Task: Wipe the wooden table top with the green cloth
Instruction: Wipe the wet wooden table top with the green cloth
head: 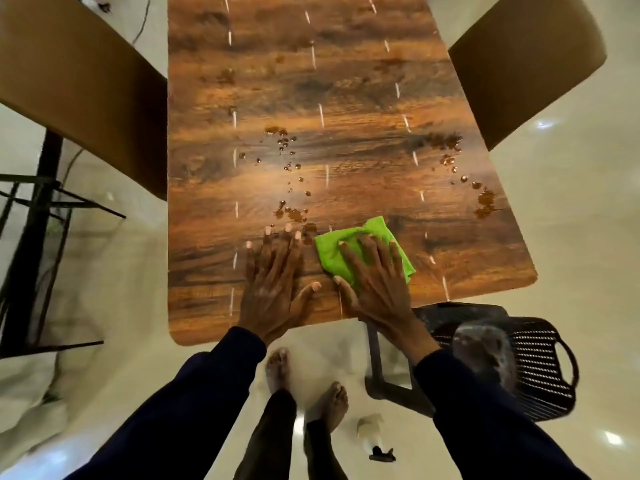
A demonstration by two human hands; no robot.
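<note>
The wooden table top (346, 98) stretches away from me, with water drops (287, 157) in its middle and more drops (481, 199) near its right edge. A folded green cloth (370, 233) lies flat on the table near the front edge. My right hand (374, 282) presses down on the cloth with fingers spread. My left hand (273, 282) rests flat on the bare wood just left of the cloth, fingers apart, holding nothing.
Tan chairs stand at the table's left (79, 81) and right (526, 64) sides. A dark slatted plastic chair (533, 362) sits at the front right corner. A black metal rack (34, 237) stands on the left. A small spray bottle (374, 434) lies on the white floor by my feet.
</note>
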